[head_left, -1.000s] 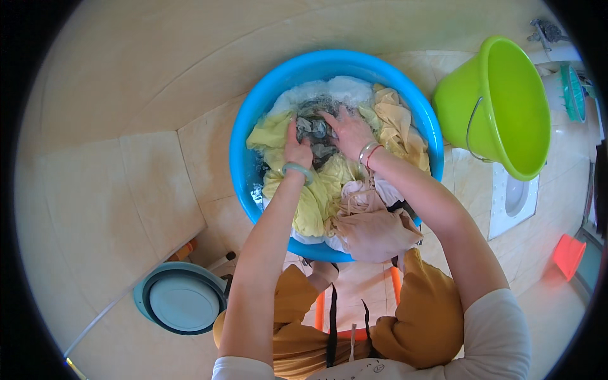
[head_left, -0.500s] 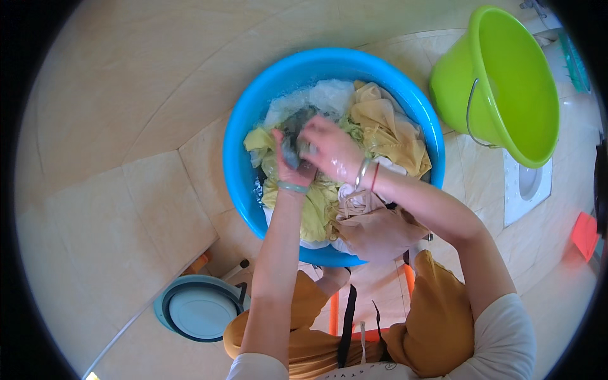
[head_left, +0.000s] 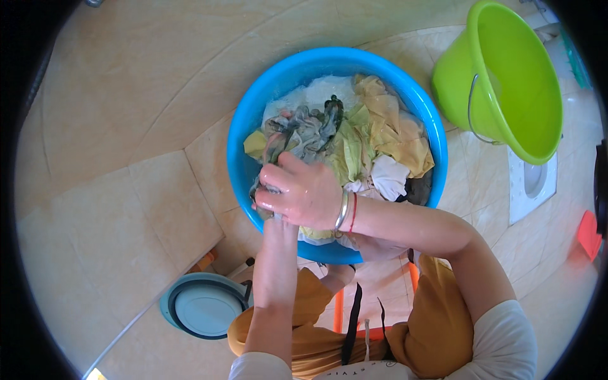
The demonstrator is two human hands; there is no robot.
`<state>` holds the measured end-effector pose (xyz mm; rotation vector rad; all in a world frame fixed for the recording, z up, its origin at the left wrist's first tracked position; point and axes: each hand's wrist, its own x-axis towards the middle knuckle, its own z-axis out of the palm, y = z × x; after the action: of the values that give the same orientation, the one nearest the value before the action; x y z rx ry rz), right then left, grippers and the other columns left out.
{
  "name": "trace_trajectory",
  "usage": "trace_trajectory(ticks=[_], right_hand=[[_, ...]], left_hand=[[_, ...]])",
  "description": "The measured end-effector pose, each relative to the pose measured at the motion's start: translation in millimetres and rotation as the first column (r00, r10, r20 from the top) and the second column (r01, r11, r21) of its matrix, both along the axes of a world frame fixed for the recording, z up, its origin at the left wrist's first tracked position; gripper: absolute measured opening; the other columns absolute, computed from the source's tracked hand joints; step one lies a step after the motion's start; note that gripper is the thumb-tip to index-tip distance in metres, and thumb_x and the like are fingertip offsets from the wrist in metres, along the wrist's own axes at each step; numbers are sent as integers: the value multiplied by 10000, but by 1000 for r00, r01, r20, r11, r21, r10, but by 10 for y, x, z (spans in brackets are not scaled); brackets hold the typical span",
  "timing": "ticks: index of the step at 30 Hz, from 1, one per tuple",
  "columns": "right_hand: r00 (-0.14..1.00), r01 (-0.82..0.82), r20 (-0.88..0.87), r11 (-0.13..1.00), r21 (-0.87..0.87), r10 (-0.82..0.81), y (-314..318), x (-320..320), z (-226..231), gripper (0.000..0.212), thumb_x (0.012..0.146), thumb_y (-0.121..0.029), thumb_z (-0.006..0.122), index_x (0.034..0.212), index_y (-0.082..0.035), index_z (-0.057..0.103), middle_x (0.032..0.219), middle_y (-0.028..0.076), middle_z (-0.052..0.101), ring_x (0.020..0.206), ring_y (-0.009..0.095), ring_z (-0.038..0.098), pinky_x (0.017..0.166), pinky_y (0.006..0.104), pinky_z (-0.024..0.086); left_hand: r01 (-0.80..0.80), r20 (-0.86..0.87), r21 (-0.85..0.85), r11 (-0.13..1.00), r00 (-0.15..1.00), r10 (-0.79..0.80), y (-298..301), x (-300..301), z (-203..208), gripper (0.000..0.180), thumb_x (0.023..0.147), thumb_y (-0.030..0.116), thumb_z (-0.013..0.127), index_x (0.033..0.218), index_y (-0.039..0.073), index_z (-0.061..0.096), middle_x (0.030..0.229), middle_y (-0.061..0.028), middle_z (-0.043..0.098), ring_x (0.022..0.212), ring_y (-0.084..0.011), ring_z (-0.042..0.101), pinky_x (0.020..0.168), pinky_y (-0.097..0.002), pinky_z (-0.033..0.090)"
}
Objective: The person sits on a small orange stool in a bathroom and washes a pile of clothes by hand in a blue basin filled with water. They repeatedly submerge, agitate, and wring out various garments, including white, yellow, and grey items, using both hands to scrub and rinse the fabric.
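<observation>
A large blue basin (head_left: 437,152) holds a heap of wet laundry. Above its left side, my right hand (head_left: 307,190) is closed with curled fingers on a wet grey patterned cloth (head_left: 313,130), which trails onto the pile. My left hand (head_left: 278,220) is just beneath the right one; its fingers are mostly hidden. Yellow-green fabric (head_left: 348,152) lies beside the grey cloth, with a tan garment (head_left: 386,126) to its right and a small white cloth (head_left: 388,177) below that. Whitish, sudsy fabric (head_left: 323,92) lies at the far side of the basin.
At the far right a lime-green bucket (head_left: 453,95) leans with its metal handle hanging. A white squat toilet (head_left: 544,190) is set in the floor, with a red-orange piece (head_left: 589,235) beyond it. A folded grey-blue basin (head_left: 206,310) lies near left, beside a tiled ledge (head_left: 120,215).
Both hands have come nearer and left, the right one now covering the left. The grey cloth, earlier bunched between them, is stretched out across the pile.
</observation>
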<state>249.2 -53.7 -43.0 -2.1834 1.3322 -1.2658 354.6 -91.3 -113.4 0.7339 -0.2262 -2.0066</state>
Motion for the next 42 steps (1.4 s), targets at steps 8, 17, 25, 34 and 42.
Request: trace_trajectory(ticks=[8,17,25,34,42], right_hand=[[956,56,285,996,69,-73,-272,-10,-311,124,699,-144,703,707,-108,585,726,45,593,647,230,620,504,318,492],[889,442,-143,739,509,-434,-639,-791,-1194,304,826,-333,626,1017,-96,649,891,154,642,833,348,619,696,433,518],[875,241,-484,856,457,13,-438,-613,-1380,404,829,-365,632,1172,-164,561,1194,134,501,1038,368,559,786,441,523],[960,186,-254,411,892,115,-727,-619,-1705,267,803,-125,583,1064,-107,634,1048,170,583,951,355,613,794,415,514],[1000,-19,-14,971,239,23,30,-171,-501,190,655,-146,654,840,-188,669,936,42,515,891,238,534,649,374,488]], left_hand=[[14,-269,-187,982,961,-66,88,207,-579,369,941,300,497,1196,40,555,1147,-78,613,1034,-194,595,916,-360,463],[10,373,21,1000,928,-17,-45,-106,-30,619,882,158,614,1414,39,319,1330,-110,458,1202,-226,475,999,-327,391],[555,982,-186,811,135,132,-133,123,-796,700,794,40,675,1415,49,352,1291,-185,516,1167,-273,524,993,-343,401],[248,497,253,935,796,-345,-276,-62,-952,415,881,266,626,1245,87,540,1144,-83,613,1044,-213,576,921,-364,455],[181,164,112,977,966,-198,-251,-44,-300,377,961,385,494,1167,79,570,1115,-66,615,996,-194,590,866,-342,487]])
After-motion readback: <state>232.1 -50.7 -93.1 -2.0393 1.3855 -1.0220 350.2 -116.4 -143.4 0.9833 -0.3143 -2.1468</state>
